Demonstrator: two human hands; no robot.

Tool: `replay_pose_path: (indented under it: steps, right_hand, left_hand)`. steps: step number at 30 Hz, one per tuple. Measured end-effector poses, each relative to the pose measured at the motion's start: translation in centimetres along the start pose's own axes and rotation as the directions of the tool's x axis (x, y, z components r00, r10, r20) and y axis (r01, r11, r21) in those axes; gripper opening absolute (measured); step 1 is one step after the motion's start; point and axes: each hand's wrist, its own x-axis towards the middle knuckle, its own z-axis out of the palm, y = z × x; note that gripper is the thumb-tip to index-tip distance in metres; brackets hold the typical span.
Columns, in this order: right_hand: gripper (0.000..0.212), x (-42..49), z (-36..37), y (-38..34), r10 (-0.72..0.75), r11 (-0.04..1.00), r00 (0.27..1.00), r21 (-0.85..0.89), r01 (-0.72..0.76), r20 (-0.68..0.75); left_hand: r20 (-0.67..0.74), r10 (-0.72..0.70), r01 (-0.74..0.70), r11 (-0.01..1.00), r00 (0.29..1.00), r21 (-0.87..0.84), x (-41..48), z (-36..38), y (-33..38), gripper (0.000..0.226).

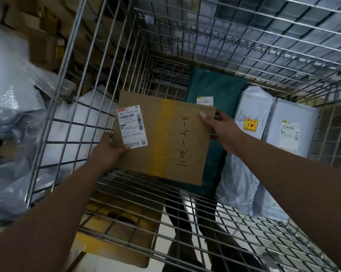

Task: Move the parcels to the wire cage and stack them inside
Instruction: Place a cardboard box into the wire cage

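A flat brown cardboard parcel [163, 138], marked "3-4-3011" with a white label and a yellow tape band, hangs inside the wire cage [99, 79]. My left hand [108, 148] grips its near-left edge. At the right edge, my right hand [218, 128] holds it with the thumb on top. Under and behind it lies a dark green bag parcel [218, 89]. To the right of that stand two grey bag parcels [252, 112] [291, 126], side by side against the cage's right side.
The cage's lowered front panel [165, 218] spans the foreground below my arms. Outside the left cage wall lie grey plastic-wrapped parcels [10, 99] and brown cartons [42, 46]. A yellow-and-brown carton [114, 238] sits under the front panel.
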Motion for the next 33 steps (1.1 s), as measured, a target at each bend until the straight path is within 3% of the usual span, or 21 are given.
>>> replay_pose_path:
  steps: [7,9,12,17,20,24,29,33]
  right_hand:
    - [0.063,1.8,0.1,1.0,0.081,0.995,0.997,-0.055,-0.080,0.010]
    - [0.068,2.3,-0.1,1.1,0.063,0.995,0.998,-0.080,-0.062,0.007]
    - [0.072,3.1,-0.6,0.7,0.032,0.991,0.999,-0.127,-0.034,-0.019]
    - [0.060,4.4,-1.9,-0.1,-0.009,0.972,1.000,-0.234,0.013,0.021]
    - [0.060,4.9,-2.7,-1.3,-0.028,0.957,0.999,-0.286,0.038,0.041]
    - [0.063,5.5,-3.9,-2.6,0.004,0.946,0.999,-0.325,0.014,0.054]
    - [0.078,7.2,-3.7,-1.5,-0.042,0.786,0.999,-0.616,0.040,0.011]
    - [0.082,9.8,-3.6,0.7,-0.079,0.655,0.995,-0.750,0.095,0.057]
  left_hand:
    - [0.097,-0.077,0.075,0.997,0.992,0.020,0.9,2.1,-0.3,0.072]
    - [0.135,-0.086,0.096,0.993,0.987,-0.068,0.6,2.9,-0.5,0.074]
    - [0.314,-0.151,0.240,0.934,0.937,-0.266,-0.2,3.9,-0.4,0.097]
    - [0.503,-0.146,0.424,0.755,0.852,-0.500,0.7,4.4,0.1,0.072]
    - [0.514,-0.125,0.435,0.717,0.849,-0.544,1.4,5.1,0.8,0.076]
    - [0.519,-0.099,0.400,0.763,0.849,-0.507,2.0,6.4,0.4,0.091]
    - [0.578,-0.115,0.484,0.688,0.808,-0.541,2.0,8.5,0.3,0.078]
    - [0.603,-0.209,0.562,0.669,0.770,-0.486,1.3,11.7,0.2,0.077]
